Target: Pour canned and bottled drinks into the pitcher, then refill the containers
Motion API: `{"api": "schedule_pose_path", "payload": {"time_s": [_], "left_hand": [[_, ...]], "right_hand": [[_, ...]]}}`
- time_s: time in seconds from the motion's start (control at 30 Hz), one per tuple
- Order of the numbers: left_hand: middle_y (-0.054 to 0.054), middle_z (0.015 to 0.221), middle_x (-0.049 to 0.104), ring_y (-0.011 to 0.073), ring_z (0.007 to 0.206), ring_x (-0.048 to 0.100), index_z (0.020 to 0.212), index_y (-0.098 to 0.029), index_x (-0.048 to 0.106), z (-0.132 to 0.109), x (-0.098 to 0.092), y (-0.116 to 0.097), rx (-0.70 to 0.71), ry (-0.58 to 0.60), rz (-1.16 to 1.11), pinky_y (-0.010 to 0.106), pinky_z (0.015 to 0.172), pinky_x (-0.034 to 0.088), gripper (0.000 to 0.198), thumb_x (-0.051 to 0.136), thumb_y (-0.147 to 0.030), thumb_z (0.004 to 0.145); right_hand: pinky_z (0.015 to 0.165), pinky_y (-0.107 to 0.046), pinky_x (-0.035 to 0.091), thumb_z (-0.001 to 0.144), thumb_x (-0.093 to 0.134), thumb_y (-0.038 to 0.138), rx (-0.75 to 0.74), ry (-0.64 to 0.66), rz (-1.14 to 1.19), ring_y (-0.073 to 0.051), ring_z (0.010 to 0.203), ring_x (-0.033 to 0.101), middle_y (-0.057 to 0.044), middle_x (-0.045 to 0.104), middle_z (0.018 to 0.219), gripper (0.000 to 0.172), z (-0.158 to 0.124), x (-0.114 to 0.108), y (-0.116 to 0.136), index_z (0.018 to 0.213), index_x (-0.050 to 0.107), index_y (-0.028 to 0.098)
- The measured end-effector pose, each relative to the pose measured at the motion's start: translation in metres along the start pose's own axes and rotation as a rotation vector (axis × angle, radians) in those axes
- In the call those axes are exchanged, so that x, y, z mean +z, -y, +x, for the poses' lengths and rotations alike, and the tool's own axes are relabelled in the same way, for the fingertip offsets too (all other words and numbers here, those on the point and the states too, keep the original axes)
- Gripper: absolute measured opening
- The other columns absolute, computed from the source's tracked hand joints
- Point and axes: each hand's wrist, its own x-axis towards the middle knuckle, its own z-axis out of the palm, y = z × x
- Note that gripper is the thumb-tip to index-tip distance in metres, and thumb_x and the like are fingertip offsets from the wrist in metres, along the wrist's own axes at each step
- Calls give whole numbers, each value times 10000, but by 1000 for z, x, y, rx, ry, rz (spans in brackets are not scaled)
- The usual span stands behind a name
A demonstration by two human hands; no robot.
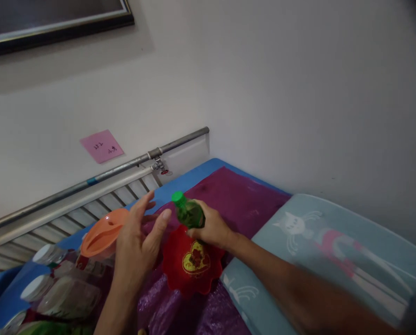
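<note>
My right hand (pixel 212 229) is wrapped round a green plastic bottle (pixel 190 213) with a green cap, held tilted above a red scalloped bowl (pixel 190 270) that has a yellow heart design inside. My left hand (pixel 140 237) hovers just left of the bottle, fingers spread and holding nothing, the fingertips close to the cap. Both hands are over a purple cloth (pixel 229 195) on a blue surface.
An orange-lidded clear pitcher (pixel 101 237) and several clear jars with pale lids (pixel 47 284) stand at the left. A light blue mat with a cat picture (pixel 316 242) lies to the right. A radiator and metal pipe (pixel 124 165) run along the wall behind, below a pink note (pixel 102 145).
</note>
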Motion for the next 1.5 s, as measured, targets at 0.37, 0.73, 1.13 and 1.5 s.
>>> {"api": "schedule_pose_path", "payload": {"time_s": [0.37, 0.73, 1.13, 1.5], "left_hand": [[3, 925, 753, 160, 827, 709, 947, -241, 708, -55, 11, 94, 48, 140, 134, 226, 725, 558, 276, 596, -466, 831], [15, 875, 748, 137, 780, 713, 936, -221, 698, -80, 34, 140, 287, 52, 103, 199, 719, 560, 203, 561, -363, 889], [27, 891, 745, 159, 811, 711, 939, -226, 686, -82, 29, 143, 248, 15, 85, 245, 739, 566, 198, 550, -363, 894], [2, 871, 744, 135, 791, 712, 940, -232, 682, -81, 28, 140, 327, -25, 89, 202, 731, 559, 154, 578, -330, 884]], "right_hand": [[921, -422, 476, 527, 784, 313, 31, -490, -87, -242, 954, 636, -50, 694, 1049, 750, 46, -47, -55, 1223, 531, 199], [907, -422, 481, 521, 780, 369, 65, -509, -194, -257, 960, 636, -67, 696, 1055, 757, 52, -56, -82, 1216, 541, 187], [925, -372, 452, 871, 410, 364, 6, -539, -402, -226, 1071, 586, -129, 632, 1185, 452, 28, -71, -34, 1261, 498, 152], [642, -265, 398, 730, 554, 121, 301, 96, -866, -189, 714, 643, -51, 728, 772, 177, 2, -64, -34, 763, 713, 192]]}}
